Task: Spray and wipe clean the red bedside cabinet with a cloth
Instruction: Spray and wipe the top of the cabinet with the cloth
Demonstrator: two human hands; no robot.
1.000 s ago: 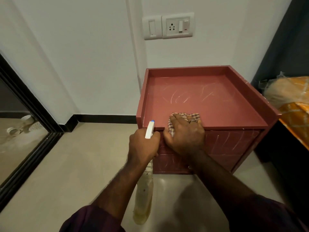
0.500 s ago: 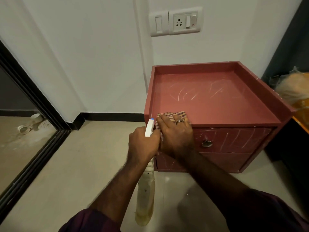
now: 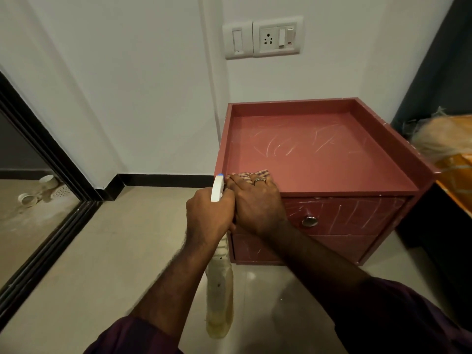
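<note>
"Head view: where is the cabinet?"
"Right of centre, against the far wall; pale streaks mark its top and drawer front."
"And the cloth?"
"On the top's near left corner, under the right hand, whose fingers lie flat on it, 1 wearing a ring."
"The left hand?"
"Close against the right one, on its left, wrapped round a spray bottle that hangs down."
"Anything else?"
"1 knob on the drawer; a socket panel on the wall above."
</note>
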